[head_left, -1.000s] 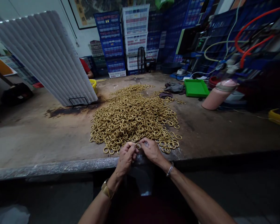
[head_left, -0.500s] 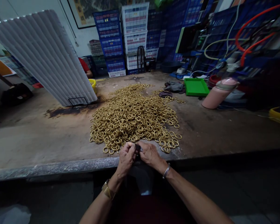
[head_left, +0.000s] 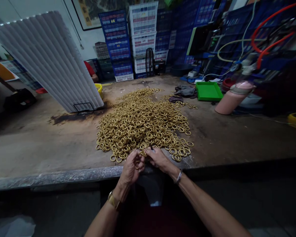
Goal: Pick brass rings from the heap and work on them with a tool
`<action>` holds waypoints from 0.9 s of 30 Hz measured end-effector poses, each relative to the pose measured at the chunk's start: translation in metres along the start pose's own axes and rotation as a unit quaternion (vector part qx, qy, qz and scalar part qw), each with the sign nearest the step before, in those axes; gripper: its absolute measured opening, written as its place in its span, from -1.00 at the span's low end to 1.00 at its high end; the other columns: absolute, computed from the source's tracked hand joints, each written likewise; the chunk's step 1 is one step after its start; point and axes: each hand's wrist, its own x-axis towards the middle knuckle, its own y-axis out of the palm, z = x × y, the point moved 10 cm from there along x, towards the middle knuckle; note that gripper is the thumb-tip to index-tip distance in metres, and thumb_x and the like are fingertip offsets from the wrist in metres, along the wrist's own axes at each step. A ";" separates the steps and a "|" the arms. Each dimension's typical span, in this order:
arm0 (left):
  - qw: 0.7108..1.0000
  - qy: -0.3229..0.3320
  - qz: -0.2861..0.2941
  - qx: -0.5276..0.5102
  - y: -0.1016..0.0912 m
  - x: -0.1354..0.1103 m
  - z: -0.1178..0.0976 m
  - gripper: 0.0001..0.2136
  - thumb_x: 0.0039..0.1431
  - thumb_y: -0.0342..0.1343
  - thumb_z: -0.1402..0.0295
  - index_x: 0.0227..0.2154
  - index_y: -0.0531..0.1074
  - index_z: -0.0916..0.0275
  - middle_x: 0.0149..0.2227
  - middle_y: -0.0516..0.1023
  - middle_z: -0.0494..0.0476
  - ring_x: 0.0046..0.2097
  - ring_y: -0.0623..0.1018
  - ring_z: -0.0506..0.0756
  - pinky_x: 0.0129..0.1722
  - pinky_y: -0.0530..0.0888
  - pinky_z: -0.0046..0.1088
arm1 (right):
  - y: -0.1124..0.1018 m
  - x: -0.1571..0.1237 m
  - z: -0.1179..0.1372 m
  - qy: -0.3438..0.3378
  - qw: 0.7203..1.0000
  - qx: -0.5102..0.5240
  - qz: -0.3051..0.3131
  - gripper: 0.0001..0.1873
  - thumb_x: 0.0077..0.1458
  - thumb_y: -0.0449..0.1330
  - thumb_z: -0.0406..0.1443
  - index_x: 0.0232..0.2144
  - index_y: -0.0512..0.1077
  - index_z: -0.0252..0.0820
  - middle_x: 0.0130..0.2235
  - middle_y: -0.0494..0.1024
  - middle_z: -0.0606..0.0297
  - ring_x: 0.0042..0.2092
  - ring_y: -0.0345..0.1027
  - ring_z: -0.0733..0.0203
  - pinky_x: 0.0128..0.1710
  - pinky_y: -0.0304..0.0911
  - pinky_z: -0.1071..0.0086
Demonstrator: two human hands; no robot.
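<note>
A large heap of gold-coloured metal rings (head_left: 138, 123) lies on the worktable in front of me. My left hand (head_left: 132, 167) is closed at the heap's near edge, its fingertips pinching a gold ring (head_left: 142, 153). Another ring seems to show against its curled fingers. Touching the same ring from the right is my right hand (head_left: 159, 160), also closed. Out of its grip sticks the dark end of a small object (head_left: 151, 148), whose kind I cannot make out; the rest is hidden by the fingers.
A tall corrugated white panel (head_left: 51, 62) leans in a black wire stand at the left. To the right are a green tray (head_left: 209, 91), grey cloths (head_left: 185, 91) and a pink bottle (head_left: 230, 100). Stacked crates (head_left: 143, 36) stand behind; a person's red sleeve (head_left: 89, 68) shows beside the panel.
The black piece between my fingertips has shifted into my right hand, pointing up. A gold ring now shows between both hands. My left hand has turned, its curled fingers more visible.
</note>
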 end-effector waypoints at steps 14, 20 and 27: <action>1.000 -0.013 -0.015 0.007 -0.016 -0.002 0.008 -0.71 -0.10 0.20 0.24 -0.51 0.18 0.24 -0.58 0.37 -0.05 -0.64 0.28 -0.13 -0.69 0.11 -0.64 | 0.002 0.002 0.003 -0.056 0.997 -0.045 -0.004 -0.83 -0.09 0.10 -0.26 -0.41 0.41 -0.23 -0.55 0.37 0.42 -0.58 0.11 0.45 -0.61 0.03 0.56; 0.998 0.034 -0.010 0.055 -0.015 -0.002 0.001 -0.69 -0.08 0.19 0.26 -0.59 0.12 0.24 -0.63 0.34 -0.08 -0.66 0.24 -0.14 -0.70 0.09 -0.65 | -0.012 0.002 0.011 -0.073 0.990 -0.108 -0.052 -0.85 -0.14 0.09 -0.33 -0.48 0.44 -0.24 -0.48 0.43 0.36 -0.43 0.21 0.35 -0.43 0.12 0.50; 0.991 0.066 0.013 0.118 -0.010 -0.003 -0.006 -0.71 -0.11 0.20 0.27 -0.60 0.15 0.23 -0.73 0.20 -0.17 -0.71 0.16 -0.15 -0.73 0.10 -0.64 | -0.006 -0.004 0.031 -0.119 0.990 -0.077 -0.016 -0.73 -0.04 0.05 -0.25 -0.28 0.43 -0.22 -0.35 0.46 0.32 -0.36 0.25 0.33 -0.34 0.16 0.48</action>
